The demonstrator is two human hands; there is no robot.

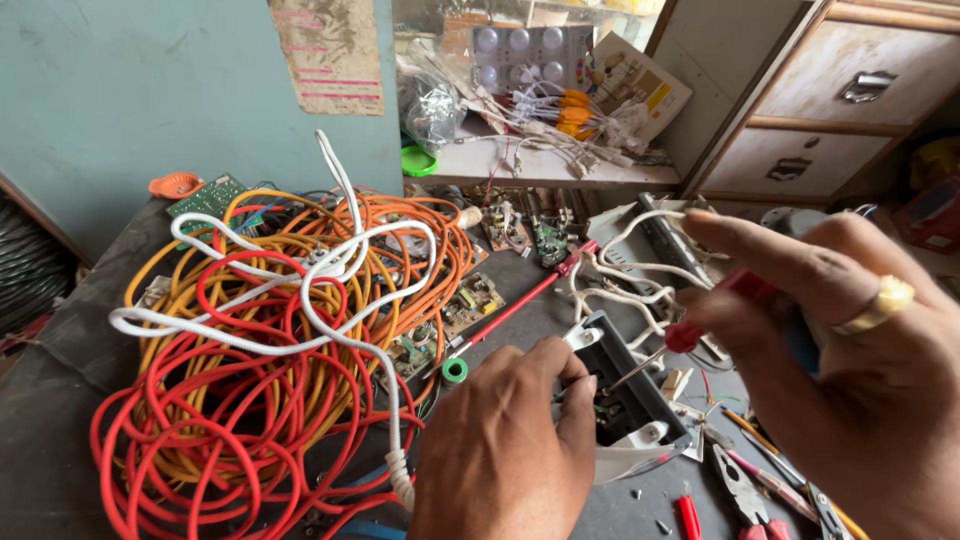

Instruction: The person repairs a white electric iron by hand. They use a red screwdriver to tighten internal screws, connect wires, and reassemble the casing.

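a dark box-shaped electrical unit with white end pieces (625,395) sits tilted near the lower middle of the dark worktable (60,400), its open side facing up. the left hand (505,450) rests on its near left edge, fingers curled down and closed against the casing, steadying it. the right hand (850,350), a gold ring on one finger, pinches a red-handled screwdriver (690,330) between thumb and fingertips, the other fingers spread loosely; the metal shaft slants down-left and its tip is inside the unit's opening. white wires (620,275) loop up from behind the unit. just right of it lie pliers with red grips (750,505) and other small tools, with a few loose screws on the table in front. left of the unit, a small green ring (455,371) and a long red rod (525,300) lie beside circuit boards (470,305). further left, a large tangle of red, orange and yellow cable (250,400) covers the table, with a white cord (330,270) draped over it. behind, a shelf (540,165) holds more wired parts, and wooden drawers (830,100) stand at the upper right.
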